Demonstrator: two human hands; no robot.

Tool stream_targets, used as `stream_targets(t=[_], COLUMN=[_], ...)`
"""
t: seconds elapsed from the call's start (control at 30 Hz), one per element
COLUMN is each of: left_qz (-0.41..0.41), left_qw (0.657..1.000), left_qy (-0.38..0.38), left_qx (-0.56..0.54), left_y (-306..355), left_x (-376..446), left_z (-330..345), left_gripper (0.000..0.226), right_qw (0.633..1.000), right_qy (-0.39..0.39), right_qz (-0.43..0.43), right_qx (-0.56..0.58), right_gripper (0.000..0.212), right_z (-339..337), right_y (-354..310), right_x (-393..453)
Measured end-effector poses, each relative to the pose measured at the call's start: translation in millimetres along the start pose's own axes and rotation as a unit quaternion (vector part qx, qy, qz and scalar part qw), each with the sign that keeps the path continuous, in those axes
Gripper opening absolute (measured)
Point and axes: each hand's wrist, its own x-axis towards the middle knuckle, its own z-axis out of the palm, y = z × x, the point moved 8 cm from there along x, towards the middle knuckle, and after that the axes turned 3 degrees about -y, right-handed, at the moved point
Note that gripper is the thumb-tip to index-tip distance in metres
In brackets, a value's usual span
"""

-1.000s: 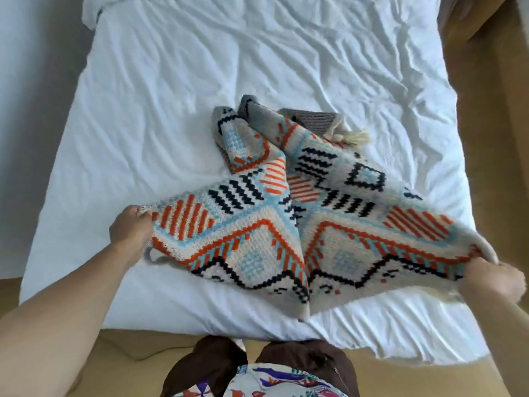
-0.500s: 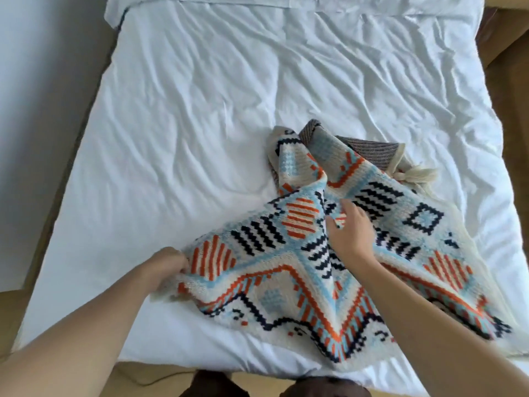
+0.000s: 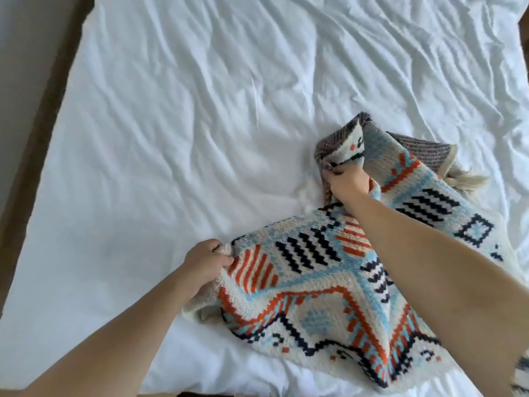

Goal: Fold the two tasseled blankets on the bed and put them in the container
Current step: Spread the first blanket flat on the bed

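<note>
A bed (image 3: 171, 138) with a wrinkled white sheet fills the view, a brown floor strip (image 3: 43, 110) at left. The patterned blanket (image 3: 315, 296) lies bunched at lower right. The left hand (image 3: 204, 263) grips its near corner; the right hand (image 3: 347, 181), lower half a second ago, now clutches the far edge. The tassels (image 3: 469, 181) are blurry, and the blanket's right side is cut off.
</note>
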Motion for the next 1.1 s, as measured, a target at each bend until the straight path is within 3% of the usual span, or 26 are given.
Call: stream_targets(t=[0.07, 0.17, 0.27, 0.4, 0.53, 0.6, 0.67, 0.73, 0.8, 0.83, 0.97, 1.1], left_qz=[0.015, 0.032, 0.039, 0.036, 0.024, 0.015, 0.015, 0.011, 0.008, -0.003, -0.053, -0.080], left_qw=[0.999, 0.998, 0.997, 0.997, 0.997, 0.997, 0.997, 0.996, 0.985, 0.976, 0.945, 0.940], left_qy=[-0.023, -0.049, -0.061, -0.039, -0.016, 0.003, 0.017, 0.054, 0.139, 0.179, 0.263, 0.248], left_qx=[0.016, -0.013, -0.025, -0.049, -0.070, -0.078, -0.071, -0.074, -0.099, -0.123, -0.188, -0.221], left_y=[1.0, 2.6, 1.5, -8.5, -32.1, -41.9, -49.0, -61.0, -84.9, -101.6, -165.4, -197.0], left_x=[-3.7, -11.7, -22.5, -36.4, -50.8, -60.7, -73.3, -85.4, -95.4, -98.6, -107.8, -106.6], left_z=[-7.6, -22.4, -48.0, -93.8, -133.1, -153.8, -175.6, -204.8, -244.5, -262.2, -290.6, -262.1], left_gripper=[0.031, 0.043, 0.047, 0.035, 0.043, 0.043, 0.039, 0.038, 0.034, 0.032, 0.030, 0.026], right_qw=[1.000, 0.999, 0.997, 0.981, 0.981, 0.972, 0.940, 0.874, 0.806, 0.797, 0.906, 0.956], right_qy=[-0.005, 0.016, 0.020, -0.067, -0.183, -0.186, -0.194, -0.218, -0.256, -0.266, -0.211, -0.213], right_qz=[-0.003, 0.005, 0.026, 0.070, -0.058, -0.124, -0.161, -0.197, -0.204, -0.198, -0.152, -0.113], right_qx=[0.007, 0.035, 0.076, 0.168, 0.020, 0.071, 0.230, 0.387, 0.492, 0.506, 0.335, 0.165], right_gripper=[0.028, 0.021, 0.031, 0.031, 0.040, 0.037, 0.032, 0.029, 0.027, 0.025, 0.024, 0.016], right_z=[-9.8, -21.5, -22.7, -11.3, 3.5, 3.1, -1.0, -4.7, -0.8, 3.8, 47.9, 116.4], right_y=[-11.0, -23.5, -30.8, -50.5, -160.3, -242.3, -324.1, -390.5, -422.4, -424.7, -356.2, -230.4], right_x=[-6.5, -15.6, -27.5, -49.2, -78.5, -94.7, -116.1, -139.4, -152.9, -153.9, -129.4, -128.9])
